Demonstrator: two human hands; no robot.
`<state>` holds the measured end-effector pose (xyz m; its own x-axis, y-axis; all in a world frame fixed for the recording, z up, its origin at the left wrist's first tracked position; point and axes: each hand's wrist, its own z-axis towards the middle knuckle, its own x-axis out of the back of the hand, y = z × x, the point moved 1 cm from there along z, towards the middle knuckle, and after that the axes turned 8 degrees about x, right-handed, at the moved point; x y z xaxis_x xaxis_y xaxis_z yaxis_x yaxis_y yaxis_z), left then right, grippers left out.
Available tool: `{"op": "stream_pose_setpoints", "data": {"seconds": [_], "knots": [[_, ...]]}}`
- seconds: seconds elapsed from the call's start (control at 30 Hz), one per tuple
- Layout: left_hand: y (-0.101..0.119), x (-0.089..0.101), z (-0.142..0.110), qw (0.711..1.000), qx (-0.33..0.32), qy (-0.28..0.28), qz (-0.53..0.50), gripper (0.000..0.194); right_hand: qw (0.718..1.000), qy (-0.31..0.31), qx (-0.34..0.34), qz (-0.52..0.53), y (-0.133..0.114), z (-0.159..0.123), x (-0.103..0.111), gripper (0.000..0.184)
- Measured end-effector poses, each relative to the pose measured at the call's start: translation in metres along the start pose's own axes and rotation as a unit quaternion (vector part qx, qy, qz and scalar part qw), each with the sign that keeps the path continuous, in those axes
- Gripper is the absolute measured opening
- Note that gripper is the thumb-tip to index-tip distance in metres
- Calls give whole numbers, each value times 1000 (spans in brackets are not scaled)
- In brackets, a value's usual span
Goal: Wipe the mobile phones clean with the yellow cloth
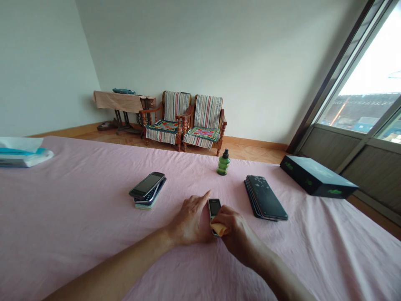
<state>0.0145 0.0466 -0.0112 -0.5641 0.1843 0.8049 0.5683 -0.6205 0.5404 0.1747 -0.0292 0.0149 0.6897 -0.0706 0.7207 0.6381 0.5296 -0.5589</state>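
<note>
A small dark phone lies on the pink tablecloth in front of me. My left hand rests beside its left edge and steadies it, index finger stretched along the phone. My right hand is closed on a small yellow cloth, which it presses onto the phone's lower part. Left of the hands lies a stack of phones. To the right lies a second stack of larger dark phones.
A small green bottle stands beyond the phone. A dark box sits at the right near the window. A tissue pack lies at the far left edge. Two wooden chairs stand against the far wall.
</note>
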Motion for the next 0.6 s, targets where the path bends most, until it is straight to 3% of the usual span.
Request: {"op": "stream_pose_setpoints", "data": {"seconds": [0.1,0.4,0.6], "knots": [[0,0,0,1000,-2,0,1,121,1000,-4,-1,-1,-1,0,-1,29],[3,6,-1,999,27,-21,-25,128,997,-39,-56,-27,14,-17,28,28],[5,8,-2,999,9,-19,-42,123,999,0,-46,-25,13,-15,28,28]]}}
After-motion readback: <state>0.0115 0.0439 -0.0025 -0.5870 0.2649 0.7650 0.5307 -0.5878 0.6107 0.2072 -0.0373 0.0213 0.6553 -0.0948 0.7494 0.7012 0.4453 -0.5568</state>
